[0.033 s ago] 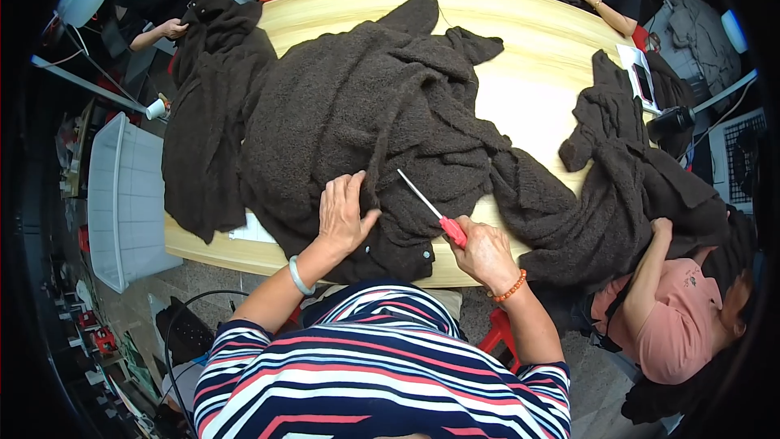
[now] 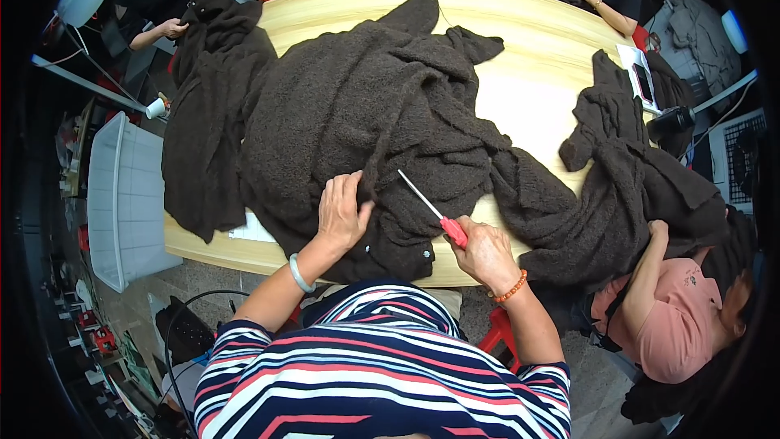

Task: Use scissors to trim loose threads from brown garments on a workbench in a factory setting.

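A large dark brown knitted garment [image 2: 325,106] lies bunched in front of me, with small shiny buttons along its near edge. My left hand [image 2: 342,213] rests on it, fingers stretched and thumb apart, beside a raised fold [image 2: 374,171]. In my right hand [image 2: 485,254] I hold scissors [image 2: 422,199] by their red handle, most of which my fingers hide. The slim metal blades look closed and point up and left over the knit, a little right of the fold.
The garments cover much of a pale wooden table [image 2: 532,89]. At right, a person in pink [image 2: 674,317] handles another dark knit [image 2: 609,187]. Two people work across the far side. A white plastic crate [image 2: 122,203] stands at left, and a red stool [image 2: 501,337] is beside me.
My left thumb has drawn slightly left, nearer to the fingers, and the hand has shifted a touch. The right hand and the scissors stay where they were.
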Action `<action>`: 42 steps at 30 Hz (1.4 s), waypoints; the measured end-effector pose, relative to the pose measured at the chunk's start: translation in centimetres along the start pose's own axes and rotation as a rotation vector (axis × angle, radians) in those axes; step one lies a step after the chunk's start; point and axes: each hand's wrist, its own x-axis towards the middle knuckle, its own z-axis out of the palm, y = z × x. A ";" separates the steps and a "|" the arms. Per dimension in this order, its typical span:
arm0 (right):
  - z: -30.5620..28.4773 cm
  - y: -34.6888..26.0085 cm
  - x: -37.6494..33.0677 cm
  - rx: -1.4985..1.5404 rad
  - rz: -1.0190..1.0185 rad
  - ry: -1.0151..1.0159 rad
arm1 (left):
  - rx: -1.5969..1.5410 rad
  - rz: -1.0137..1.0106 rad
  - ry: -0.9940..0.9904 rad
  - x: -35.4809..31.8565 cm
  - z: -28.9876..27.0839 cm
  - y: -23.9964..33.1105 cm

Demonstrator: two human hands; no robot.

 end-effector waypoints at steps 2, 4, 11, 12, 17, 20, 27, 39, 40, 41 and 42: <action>0.0 -0.1 -0.4 -0.011 0.001 -0.005 | -0.181 -0.125 -0.032 0.0 0.8 -1.5; 0.2 -0.6 -0.7 -0.029 -0.036 -0.061 | -0.588 -0.386 -0.131 0.1 1.3 -3.0; 0.7 -2.5 -1.8 -0.034 -0.181 -0.189 | -1.827 -0.872 -0.219 0.5 0.5 -6.0; 0.4 -2.6 -1.5 -0.031 -0.181 -0.190 | -1.884 -0.879 -0.202 0.2 0.6 -6.3; 0.2 -2.9 -1.2 -0.043 -0.202 -0.214 | -1.519 -0.835 -0.357 0.5 1.2 -6.6; 0.0 -1.2 -1.5 0.040 -0.111 -0.077 | -0.682 -0.506 -0.124 1.8 -0.1 -1.3; -0.9 1.6 -3.3 0.022 0.108 0.066 | 0.192 0.221 0.015 6.3 2.2 2.7; -2.5 0.7 -0.8 0.044 0.069 0.111 | 0.028 0.085 0.024 8.4 2.6 2.2; -2.6 0.6 -0.4 0.043 0.042 0.134 | 0.132 0.085 0.031 8.4 3.1 2.6; -2.7 0.6 -0.2 0.041 0.016 0.157 | 0.236 0.085 0.037 8.4 3.6 2.5; -2.7 0.5 -0.2 0.038 0.009 0.155 | 0.238 0.079 0.041 8.4 4.2 2.0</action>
